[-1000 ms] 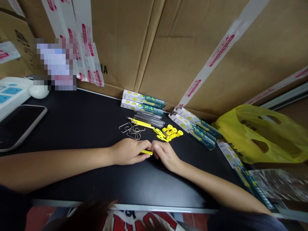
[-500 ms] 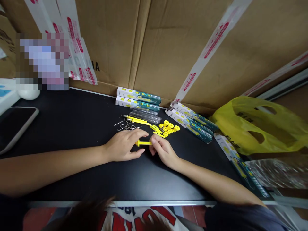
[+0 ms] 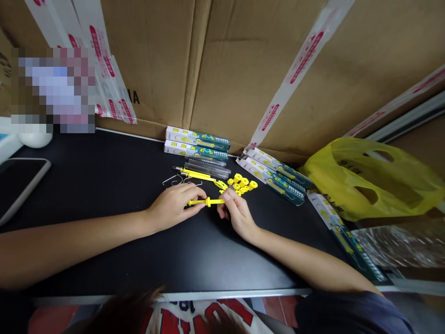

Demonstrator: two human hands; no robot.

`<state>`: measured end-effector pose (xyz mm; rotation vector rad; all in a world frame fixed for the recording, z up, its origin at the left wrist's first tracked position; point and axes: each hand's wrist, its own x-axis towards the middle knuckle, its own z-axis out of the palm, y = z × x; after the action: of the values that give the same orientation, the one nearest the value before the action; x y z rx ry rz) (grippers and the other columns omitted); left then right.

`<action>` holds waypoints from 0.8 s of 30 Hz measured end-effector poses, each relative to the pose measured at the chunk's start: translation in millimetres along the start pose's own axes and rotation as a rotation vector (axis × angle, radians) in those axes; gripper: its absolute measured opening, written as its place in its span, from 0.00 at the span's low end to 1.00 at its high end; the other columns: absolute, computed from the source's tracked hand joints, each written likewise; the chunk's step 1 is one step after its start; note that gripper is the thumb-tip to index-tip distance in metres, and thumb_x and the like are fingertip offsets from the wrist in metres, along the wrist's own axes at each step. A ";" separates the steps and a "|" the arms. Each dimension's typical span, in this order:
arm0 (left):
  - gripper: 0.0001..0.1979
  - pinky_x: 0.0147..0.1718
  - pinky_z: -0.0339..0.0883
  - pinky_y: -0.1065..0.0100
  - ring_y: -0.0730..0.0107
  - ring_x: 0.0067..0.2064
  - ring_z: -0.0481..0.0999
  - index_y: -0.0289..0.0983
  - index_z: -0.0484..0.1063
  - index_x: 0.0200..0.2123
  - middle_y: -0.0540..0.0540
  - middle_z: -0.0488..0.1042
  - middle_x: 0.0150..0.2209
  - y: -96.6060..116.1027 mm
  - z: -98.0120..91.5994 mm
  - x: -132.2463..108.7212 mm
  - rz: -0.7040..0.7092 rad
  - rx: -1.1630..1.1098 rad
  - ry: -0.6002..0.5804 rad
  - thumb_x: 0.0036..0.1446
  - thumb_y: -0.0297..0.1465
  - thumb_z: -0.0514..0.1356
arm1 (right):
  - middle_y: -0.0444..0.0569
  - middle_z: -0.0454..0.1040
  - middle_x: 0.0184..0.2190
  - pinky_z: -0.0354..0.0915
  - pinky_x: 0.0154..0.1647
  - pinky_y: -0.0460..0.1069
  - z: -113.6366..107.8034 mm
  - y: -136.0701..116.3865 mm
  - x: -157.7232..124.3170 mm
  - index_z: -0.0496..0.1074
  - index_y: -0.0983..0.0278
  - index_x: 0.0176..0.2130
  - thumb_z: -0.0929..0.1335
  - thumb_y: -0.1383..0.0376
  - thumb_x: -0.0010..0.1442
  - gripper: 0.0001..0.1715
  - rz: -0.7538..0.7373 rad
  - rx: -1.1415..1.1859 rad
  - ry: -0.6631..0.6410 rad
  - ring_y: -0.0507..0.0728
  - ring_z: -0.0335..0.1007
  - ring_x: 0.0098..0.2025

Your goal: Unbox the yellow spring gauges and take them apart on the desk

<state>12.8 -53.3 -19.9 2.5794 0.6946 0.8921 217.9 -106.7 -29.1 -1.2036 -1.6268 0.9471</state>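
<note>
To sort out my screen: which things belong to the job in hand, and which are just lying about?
Likely in the job:
slim yellow plastic rod, in left hand and right hand
small yellow plastic cylinders
bent silver metal wires
clear plastic tubes
white-and-green printed cardboard boxes

Apparently just lying about:
dark-screened phone with pale rim
crumpled yellow plastic bag

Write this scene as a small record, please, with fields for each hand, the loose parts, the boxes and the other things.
Left hand: fingers on the yellow rod, beside its collar
Right hand: pinching the rod's right part
Loose parts: yellow pieces and clear tubes, beyond the hands
Boxes: printed boxes, two pairs and one single
Other things: phone at picture left, yellow bag at right
</note>
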 end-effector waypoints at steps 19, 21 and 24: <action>0.10 0.40 0.64 0.67 0.69 0.39 0.72 0.37 0.69 0.41 0.48 0.73 0.37 -2.0 1.8 0.2 0.056 -0.008 -0.027 0.64 0.36 0.53 | 0.45 0.66 0.32 0.63 0.25 0.46 5.1 -2.6 -1.7 0.61 0.60 0.38 0.68 0.60 0.56 0.13 -0.083 -0.015 -0.074 0.50 0.64 0.28; 0.11 0.41 0.63 0.67 0.69 0.40 0.71 0.37 0.70 0.43 0.48 0.73 0.38 -2.6 1.8 0.3 0.079 0.011 -0.051 0.65 0.35 0.52 | 0.45 0.66 0.31 0.62 0.24 0.46 4.7 -3.5 -1.6 0.61 0.60 0.39 0.68 0.60 0.56 0.13 -0.111 -0.029 -0.048 0.50 0.63 0.27; 0.11 0.41 0.62 0.67 0.69 0.40 0.71 0.38 0.71 0.44 0.48 0.73 0.38 -3.1 0.9 0.8 0.089 0.031 -0.064 0.65 0.34 0.51 | 0.45 0.66 0.31 0.62 0.24 0.46 1.4 -5.6 -1.1 0.61 0.61 0.39 0.68 0.61 0.56 0.12 -0.155 -0.059 -0.012 0.50 0.63 0.27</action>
<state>12.9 -50.4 -21.6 2.6721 0.5841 0.8271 215.1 -109.2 -24.6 -1.0954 -1.7411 0.8146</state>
